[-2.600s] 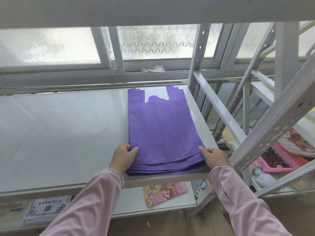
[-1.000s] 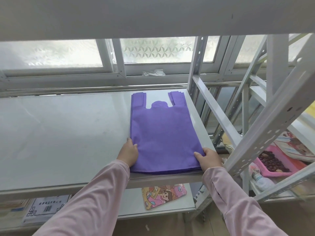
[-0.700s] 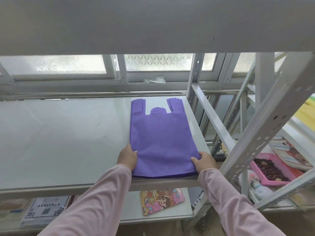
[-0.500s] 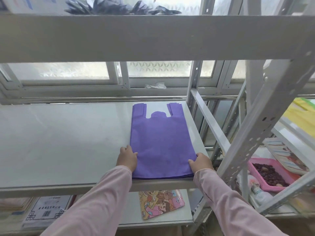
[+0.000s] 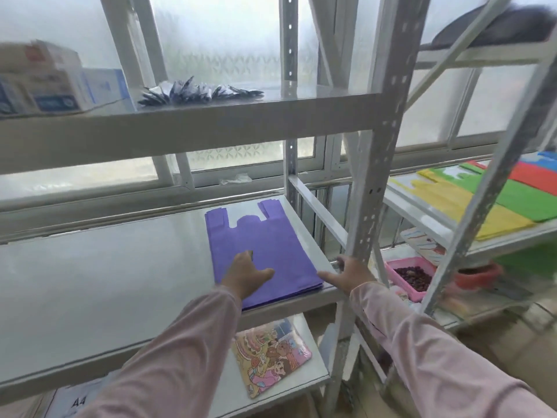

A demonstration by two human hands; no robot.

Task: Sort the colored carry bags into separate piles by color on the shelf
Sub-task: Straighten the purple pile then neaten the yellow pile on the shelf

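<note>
A flat pile of purple bags point(image 5: 265, 254) lies at the right end of the middle shelf point(image 5: 105, 267), handles toward the window point(image 5: 229, 49) and bottom edge near the shelf's front lip. The left hand point(image 5: 245, 276) is over the near left part of the pile, fingers stretched forward and thumb spread to the right, gripping nothing; motion blur hides whether the palm rests on the cloth or floats just above it. The right hand point(image 5: 349, 274) is at the shelf's front right corner, just beside the pile and close against the upright post point(image 5: 379, 164). It is spread too, with the thumb reaching toward the pile's near right corner, and it holds nothing. Both arms wear pink sleeves point(image 5: 187, 351). On a second rack to the right, well apart from the purple pile, yellow bags point(image 5: 470, 206), green bags point(image 5: 527, 200) and red bags point(image 5: 533, 176) lie side by side and partly overlap. A strip of blue point(image 5: 548, 155) shows at the frame edge behind them. Below them sits a pink basket point(image 5: 413, 276) with dark contents. The upper shelf carries boxes point(image 5: 39, 82) at the left and a heap of dark foil packets point(image 5: 196, 92) near the middle. On the lower shelf lies a cartoon-printed pad point(image 5: 271, 354).
</note>
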